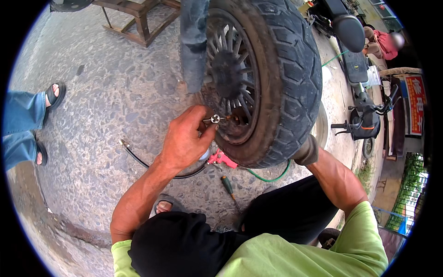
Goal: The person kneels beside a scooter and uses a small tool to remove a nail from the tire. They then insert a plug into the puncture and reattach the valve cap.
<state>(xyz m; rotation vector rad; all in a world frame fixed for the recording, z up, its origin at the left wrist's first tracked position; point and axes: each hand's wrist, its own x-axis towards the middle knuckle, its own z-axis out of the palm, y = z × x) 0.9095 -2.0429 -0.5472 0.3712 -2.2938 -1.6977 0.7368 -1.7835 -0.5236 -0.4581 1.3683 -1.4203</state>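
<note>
A scooter wheel with a thick black tyre (295, 74) and a dusty spoked rim (226, 69) stands upright in front of me. Between the thumb and fingers of my left hand (189, 134) is a small silver tool with a round, notched head (215, 119). Its thin shaft points at the lower part of the rim, near a small orange-brown piece (233, 118); whether they touch, I cannot tell. My right hand (307, 151), in a grey-brown glove, is at the tyre's lower right side. The tyre hides its fingers.
Below the wheel lie a pink-red air gun (222, 159), a black hose (138, 157), a green hose (272, 177) and a screwdriver (227, 185). A wooden stand (143, 23) is at the far left. Someone in jeans (23, 115) stands left; an electric scooter (362, 106) is parked right.
</note>
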